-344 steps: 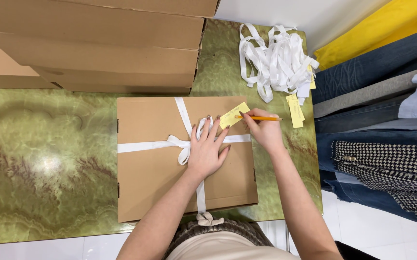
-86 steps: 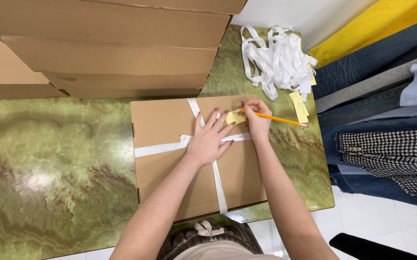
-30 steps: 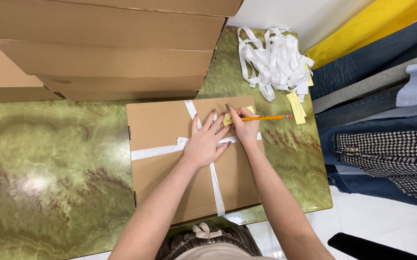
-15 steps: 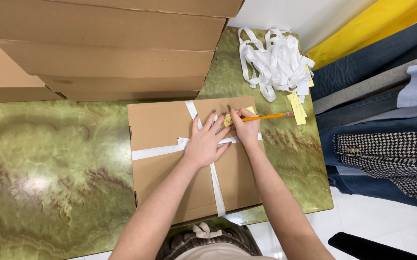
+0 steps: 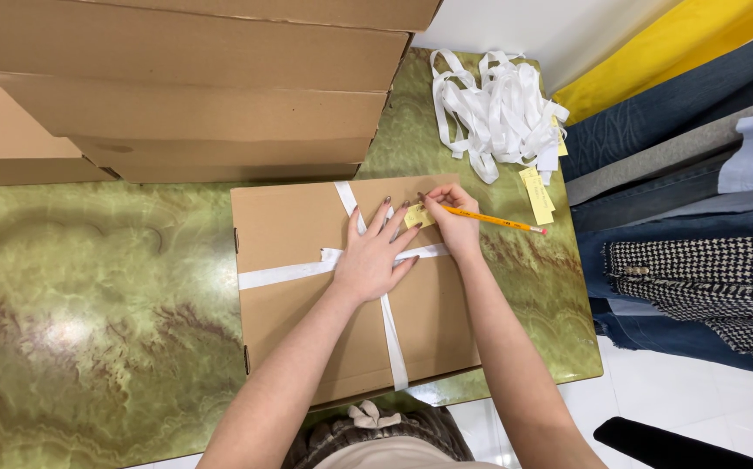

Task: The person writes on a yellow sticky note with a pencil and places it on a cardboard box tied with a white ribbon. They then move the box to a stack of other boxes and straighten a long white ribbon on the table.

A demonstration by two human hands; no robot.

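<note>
A flat brown cardboard box [image 5: 298, 234] lies on the green marble table [image 5: 90, 321], tied crosswise with white ribbon [image 5: 277, 274]. My left hand [image 5: 375, 256] rests flat on the knot at the ribbon crossing, fingers spread. My right hand [image 5: 452, 224] grips a yellow pencil [image 5: 494, 219], its tip down on a small yellow paper tag [image 5: 417, 214] on the box's upper right part. The pencil's eraser end points right.
Large stacked cardboard boxes [image 5: 194, 87] fill the table's far side. A heap of white ribbon strips [image 5: 495, 113] and more yellow tags [image 5: 537, 193] lie at the far right corner. Folded fabrics [image 5: 689, 191], denim, yellow and houndstooth, are stacked to the right of the table.
Over the earlier frames my right hand has shifted the pencil a little across the yellow tag. My left hand has stayed pressed on the ribbon knot, and the box has kept its place.
</note>
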